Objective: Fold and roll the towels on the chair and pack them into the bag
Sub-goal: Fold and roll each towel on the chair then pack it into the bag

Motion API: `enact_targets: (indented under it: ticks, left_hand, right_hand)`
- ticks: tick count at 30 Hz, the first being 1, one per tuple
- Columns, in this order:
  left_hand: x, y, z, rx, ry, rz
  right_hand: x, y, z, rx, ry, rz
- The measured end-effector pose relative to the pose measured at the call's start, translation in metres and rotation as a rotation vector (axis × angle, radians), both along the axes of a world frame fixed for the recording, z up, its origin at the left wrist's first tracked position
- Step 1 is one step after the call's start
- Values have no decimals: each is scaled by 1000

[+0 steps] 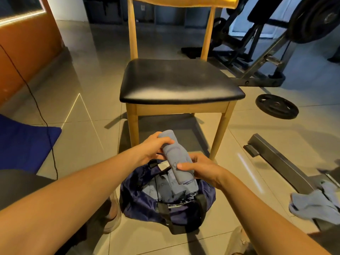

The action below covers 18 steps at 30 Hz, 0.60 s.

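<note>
A rolled grey-blue towel (174, 155) hangs tilted just above the open navy bag (132, 196) on the floor. My left hand (153, 146) grips the roll's upper end. Around its lower half curls my right hand (200, 169), thumb on top. Inside the bag lie more rolled grey-blue towels (161, 190), partly hidden by the held roll and the bag's black straps. The wooden chair (180, 80) with a black padded seat stands directly behind the bag, its seat bare. A yellow cloth (184, 0) hangs over the chair's backrest.
Loose grey-blue towels (314, 203) lie crumpled on a metal bench frame (279, 161) at the right. A weight plate (276, 106) and gym machine (257, 43) sit behind right. A blue cushion (24, 142) and a black cable (46, 126) are at the left.
</note>
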<state>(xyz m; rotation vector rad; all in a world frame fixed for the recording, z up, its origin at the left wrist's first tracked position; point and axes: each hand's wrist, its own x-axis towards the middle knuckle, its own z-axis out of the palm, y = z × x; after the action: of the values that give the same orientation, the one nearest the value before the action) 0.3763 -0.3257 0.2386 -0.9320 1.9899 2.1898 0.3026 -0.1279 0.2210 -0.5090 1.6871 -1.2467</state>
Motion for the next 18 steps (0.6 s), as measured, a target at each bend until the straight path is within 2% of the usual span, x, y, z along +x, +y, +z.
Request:
enact_targets:
  ticks: [3, 9, 13, 18]
  left_hand:
    - [4, -11, -16, -29, -29, 68]
    - [9, -25, -51, -18, 13, 166]
    - [15, -26, -84, 67, -12, 146]
    - [15, -27, -107, 121, -23, 55]
  right_hand:
    - [6, -7, -17, 3, 88, -85]
    - [28, -22, -45, -16, 57, -81]
    - [30, -30, -64, 78, 26, -26]
    - [39, -50, -85, 59, 40, -68]
